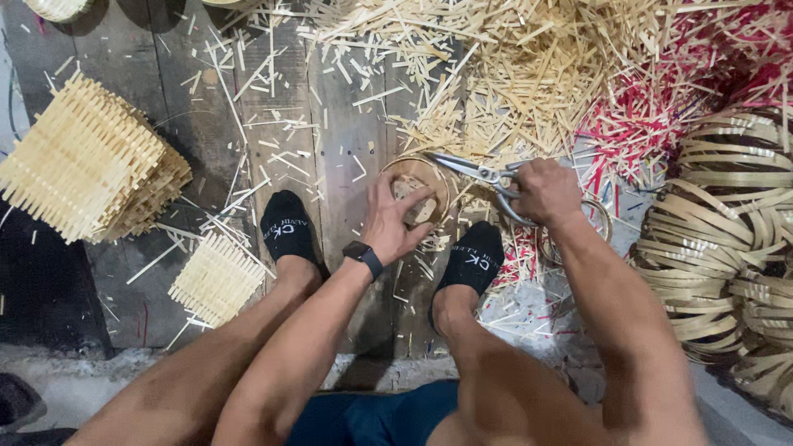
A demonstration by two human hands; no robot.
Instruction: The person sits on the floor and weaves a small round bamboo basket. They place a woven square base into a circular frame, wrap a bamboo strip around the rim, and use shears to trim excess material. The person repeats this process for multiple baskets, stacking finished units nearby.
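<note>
My left hand [395, 220] grips a small round bamboo basket [423, 185] held just above the wooden floor between my feet. A dark watch sits on that wrist. My right hand [541, 191] is shut on the handles of metal shears [472, 170], whose blades point left and rest at the basket's upper right rim. Both my feet wear black socks, one [286, 228] left of the basket and one [473, 258] below it.
A big heap of cut bamboo slivers [529, 74] lies ahead, with red strips [652, 124] mixed in at right. Coiled bamboo rings [719, 239] pile up at far right. Woven bamboo mats lie at left, a stack [87, 165] and a smaller one [216, 278].
</note>
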